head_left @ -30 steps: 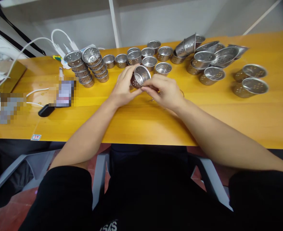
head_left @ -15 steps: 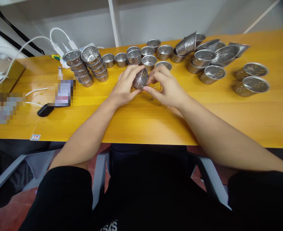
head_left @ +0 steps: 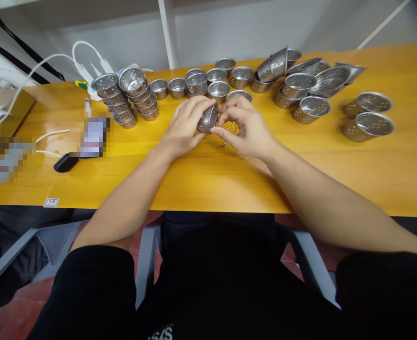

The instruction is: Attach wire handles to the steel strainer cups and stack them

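My left hand (head_left: 184, 126) is wrapped round a small perforated metal cup (head_left: 207, 119), which is tipped on its side with its rim turned to the right. My right hand (head_left: 242, 123) has its thumb and fingertips pinched at the rim of that cup; whether they also hold a small part there is hard to make out. Thin curved wire pieces (head_left: 225, 144) lie on the wooden table (head_left: 215, 189) beneath and beside my right hand. Just behind my hands stand more perforated cups (head_left: 218, 89).
Two leaning stacks of cups (head_left: 118, 101) stand at the back left. Piled cups (head_left: 300, 85) fill the back right, with two more cups (head_left: 369, 126) farther right. A phone (head_left: 94, 137), a black object (head_left: 65, 162) and white cables (head_left: 54, 57) lie left.
The held cup has turned slightly, so less of its inside shows. Both hands keep nearly the same place and hold.
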Action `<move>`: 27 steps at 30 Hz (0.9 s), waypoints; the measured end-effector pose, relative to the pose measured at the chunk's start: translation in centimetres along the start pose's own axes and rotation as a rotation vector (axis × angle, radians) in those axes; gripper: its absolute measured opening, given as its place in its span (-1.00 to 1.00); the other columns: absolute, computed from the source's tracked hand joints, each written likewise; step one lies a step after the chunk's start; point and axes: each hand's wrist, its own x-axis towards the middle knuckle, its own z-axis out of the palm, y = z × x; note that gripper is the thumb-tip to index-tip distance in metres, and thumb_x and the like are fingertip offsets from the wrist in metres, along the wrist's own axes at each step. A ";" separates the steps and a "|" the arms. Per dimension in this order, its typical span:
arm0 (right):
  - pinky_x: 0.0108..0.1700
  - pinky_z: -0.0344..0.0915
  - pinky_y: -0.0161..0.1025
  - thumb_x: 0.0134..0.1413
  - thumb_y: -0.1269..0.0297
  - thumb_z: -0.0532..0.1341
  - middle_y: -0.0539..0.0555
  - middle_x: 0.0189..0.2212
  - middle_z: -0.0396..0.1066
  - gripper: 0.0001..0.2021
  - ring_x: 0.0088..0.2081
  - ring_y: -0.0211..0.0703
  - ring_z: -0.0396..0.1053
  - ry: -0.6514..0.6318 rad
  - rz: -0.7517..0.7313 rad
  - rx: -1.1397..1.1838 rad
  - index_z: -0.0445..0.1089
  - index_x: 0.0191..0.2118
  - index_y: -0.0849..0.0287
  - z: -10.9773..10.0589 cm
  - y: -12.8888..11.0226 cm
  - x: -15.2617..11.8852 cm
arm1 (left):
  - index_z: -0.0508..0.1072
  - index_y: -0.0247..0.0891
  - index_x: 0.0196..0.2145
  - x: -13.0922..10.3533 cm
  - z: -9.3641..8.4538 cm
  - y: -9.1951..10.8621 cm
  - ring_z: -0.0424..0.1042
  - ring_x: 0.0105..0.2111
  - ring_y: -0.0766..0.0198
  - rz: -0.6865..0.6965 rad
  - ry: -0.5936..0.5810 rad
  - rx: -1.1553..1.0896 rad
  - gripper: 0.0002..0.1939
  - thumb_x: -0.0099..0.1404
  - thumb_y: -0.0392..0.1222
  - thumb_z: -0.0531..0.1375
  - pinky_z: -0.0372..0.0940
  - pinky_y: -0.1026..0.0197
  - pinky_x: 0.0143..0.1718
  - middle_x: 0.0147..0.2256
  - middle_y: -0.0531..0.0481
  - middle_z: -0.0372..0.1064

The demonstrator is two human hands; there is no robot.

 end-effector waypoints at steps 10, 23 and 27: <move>0.62 0.55 0.66 0.72 -0.30 0.44 0.31 0.36 0.54 -0.63 0.47 0.54 0.50 0.176 0.083 -0.083 0.69 0.32 -0.23 0.6 2.0 -0.3 | 0.39 0.05 0.73 0.5 0.9 -5.1 0.29 0.83 -0.44 0.061 0.077 0.105 -0.08 0.61 0.32 0.50 0.03 -0.49 0.97 0.76 -0.25 0.38; 0.44 0.58 0.50 0.44 -0.25 0.63 0.30 0.09 0.67 -0.60 0.19 0.52 0.67 -0.122 0.072 -0.102 0.70 -0.06 -0.04 -1.3 6.5 -0.6 | 0.50 -0.03 0.46 1.3 1.4 -13.2 0.69 0.47 -0.31 -0.093 0.390 -0.188 0.09 0.30 0.66 0.68 0.54 -0.42 0.69 0.43 -0.30 0.63; 0.36 0.61 0.44 0.42 -0.18 0.59 0.30 0.08 0.67 -0.66 0.11 0.45 0.66 -0.159 0.074 -0.115 0.72 -0.05 -0.03 -1.1 7.0 -0.8 | 0.59 -0.06 0.38 0.9 1.2 -13.9 0.64 0.54 -0.38 -0.125 0.352 -0.177 0.16 0.15 0.74 0.74 0.44 -0.47 0.77 0.42 -0.30 0.67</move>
